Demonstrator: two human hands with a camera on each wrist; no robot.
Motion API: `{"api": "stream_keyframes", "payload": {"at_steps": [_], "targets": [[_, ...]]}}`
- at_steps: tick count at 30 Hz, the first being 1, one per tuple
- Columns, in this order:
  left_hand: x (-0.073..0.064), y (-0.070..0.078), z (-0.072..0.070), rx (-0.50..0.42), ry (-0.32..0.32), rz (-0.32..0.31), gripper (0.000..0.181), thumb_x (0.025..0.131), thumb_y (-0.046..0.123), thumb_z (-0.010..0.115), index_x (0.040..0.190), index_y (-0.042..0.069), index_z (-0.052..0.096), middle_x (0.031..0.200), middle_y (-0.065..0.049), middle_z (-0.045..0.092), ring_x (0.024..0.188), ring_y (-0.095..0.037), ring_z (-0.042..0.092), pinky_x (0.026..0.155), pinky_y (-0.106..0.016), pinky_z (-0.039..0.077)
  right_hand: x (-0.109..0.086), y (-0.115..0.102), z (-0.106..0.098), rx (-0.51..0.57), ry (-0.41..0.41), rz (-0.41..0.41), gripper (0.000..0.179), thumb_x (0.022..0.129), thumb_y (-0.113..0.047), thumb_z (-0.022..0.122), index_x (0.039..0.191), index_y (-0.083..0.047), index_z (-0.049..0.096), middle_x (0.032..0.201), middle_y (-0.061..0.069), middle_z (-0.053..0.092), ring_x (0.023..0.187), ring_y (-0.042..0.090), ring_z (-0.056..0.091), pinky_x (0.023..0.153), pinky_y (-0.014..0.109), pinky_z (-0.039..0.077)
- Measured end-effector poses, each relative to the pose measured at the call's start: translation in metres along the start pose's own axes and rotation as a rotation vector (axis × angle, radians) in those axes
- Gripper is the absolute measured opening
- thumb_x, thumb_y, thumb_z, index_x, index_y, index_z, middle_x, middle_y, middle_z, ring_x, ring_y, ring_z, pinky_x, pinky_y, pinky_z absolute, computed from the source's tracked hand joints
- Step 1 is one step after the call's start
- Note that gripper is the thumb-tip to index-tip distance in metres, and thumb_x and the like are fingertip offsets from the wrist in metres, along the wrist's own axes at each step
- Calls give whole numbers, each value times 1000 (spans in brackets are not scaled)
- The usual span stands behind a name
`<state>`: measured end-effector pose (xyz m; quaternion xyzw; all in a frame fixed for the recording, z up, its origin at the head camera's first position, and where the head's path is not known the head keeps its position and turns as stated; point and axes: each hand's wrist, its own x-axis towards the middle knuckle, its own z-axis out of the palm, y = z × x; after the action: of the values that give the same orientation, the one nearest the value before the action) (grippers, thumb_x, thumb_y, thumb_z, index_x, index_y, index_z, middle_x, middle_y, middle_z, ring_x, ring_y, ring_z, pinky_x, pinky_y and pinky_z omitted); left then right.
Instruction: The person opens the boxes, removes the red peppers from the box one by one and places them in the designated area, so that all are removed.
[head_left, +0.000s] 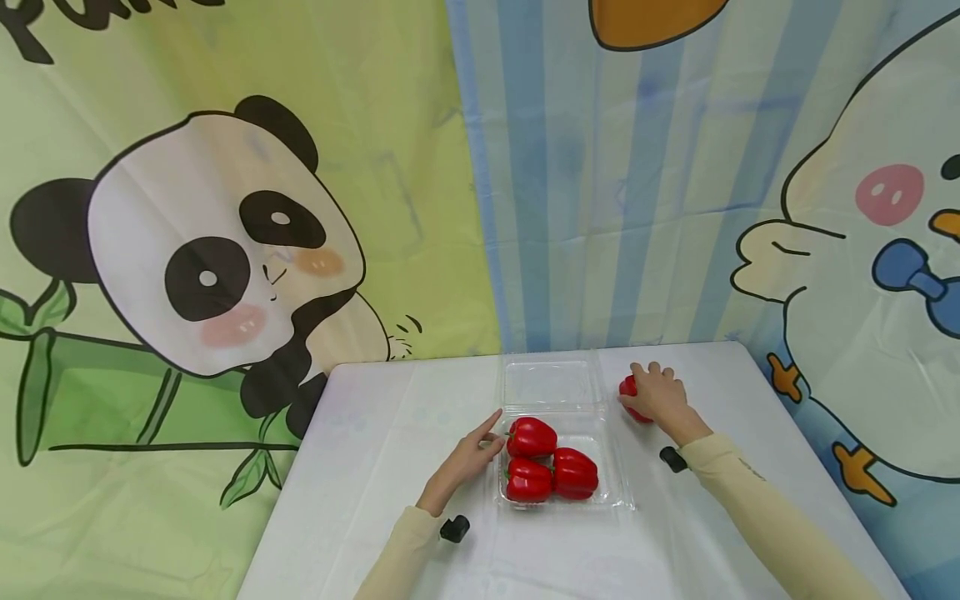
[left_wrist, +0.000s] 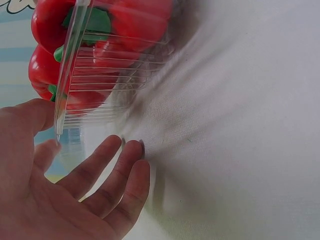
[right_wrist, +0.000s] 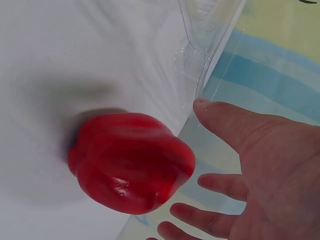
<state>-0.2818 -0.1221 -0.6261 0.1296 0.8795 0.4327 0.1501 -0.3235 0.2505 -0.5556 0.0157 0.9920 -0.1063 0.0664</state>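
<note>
A clear plastic clamshell box [head_left: 617,479] lies with its lid [head_left: 551,382] folded back, and three red bell peppers [head_left: 532,437] sit in its base. My left hand [head_left: 468,457] is at the box's left side; in the left wrist view its thumb [left_wrist: 40,112] is right at the rim, the other fingers loosely spread. Right of the box, my right hand [head_left: 663,398] reaches over another red bell pepper [head_left: 636,400], partly hidden by the hand. The right wrist view shows this pepper [right_wrist: 131,162] on the table, a gap between it and the loosely extended fingers [right_wrist: 205,220].
A white cloth covers the table [head_left: 375,467]. Behind it hangs a printed backdrop with a panda [head_left: 225,250] and a white bird [head_left: 862,333]. Black wrist cameras [head_left: 455,528] are worn on both sleeves.
</note>
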Motion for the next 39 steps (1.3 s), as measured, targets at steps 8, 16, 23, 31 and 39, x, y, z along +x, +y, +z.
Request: {"api": "stream_keyframes", "payload": {"at_steps": [8, 16, 23, 31, 39], "targets": [[0, 1, -1, 2, -3, 3, 60, 104, 33, 53, 160, 27, 29, 130, -18, 64, 95, -22, 69, 90, -47, 58, -8, -9, -5, -19, 28, -35, 73, 88, -37, 74, 140, 4, 45, 127, 35, 50, 112, 53, 49, 92, 63, 51], [1, 0, -1, -4, -2, 9, 60, 104, 32, 53, 159, 27, 30, 130, -18, 64, 95, -22, 69, 92, -47, 57, -16, -12, -6, -18, 37, -65, 72, 89, -38, 72, 142, 2, 45, 128, 34, 51, 111, 51, 50, 91, 62, 51], [2, 0, 0, -3, -3, 3, 60, 104, 33, 53, 159, 26, 30, 130, -18, 63, 96, -24, 69, 92, -47, 57, -25, -16, -8, -6, 56, -101, 69, 87, -36, 76, 137, 3, 50, 123, 32, 54, 105, 48, 53, 88, 61, 53], [1, 1, -1, -12, -4, 7, 59, 105, 32, 52, 159, 27, 30, 129, -18, 64, 92, -22, 68, 91, -46, 57, -29, -17, -2, 17, 59, -160, 71, 86, -37, 77, 140, 1, 51, 132, 33, 52, 115, 52, 51, 92, 65, 50], [0, 0, -1, -12, -5, 12, 59, 105, 32, 53, 159, 26, 30, 128, -18, 64, 92, -22, 68, 89, -44, 57, -35, -20, 0, 62, 47, -203, 73, 85, -38, 78, 141, -1, 51, 133, 31, 53, 119, 51, 51, 93, 65, 50]]}}
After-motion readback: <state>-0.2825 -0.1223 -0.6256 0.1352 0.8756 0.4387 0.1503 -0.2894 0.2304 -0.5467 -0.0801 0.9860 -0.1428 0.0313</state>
